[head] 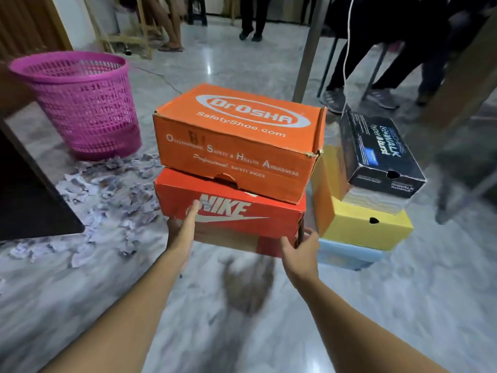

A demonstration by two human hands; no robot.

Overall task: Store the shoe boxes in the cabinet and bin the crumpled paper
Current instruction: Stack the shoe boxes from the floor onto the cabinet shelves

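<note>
Gripping Nike shoe box (242, 220), Dr.OSHA shoe box (236, 146) atop, fingers (194, 209) of left hand (180, 230) and right hand (300, 254) round its ends.

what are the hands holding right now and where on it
The red Nike box, with the orange box stacked on it: the left hand grips its left end, the right hand its lower right corner.
</note>
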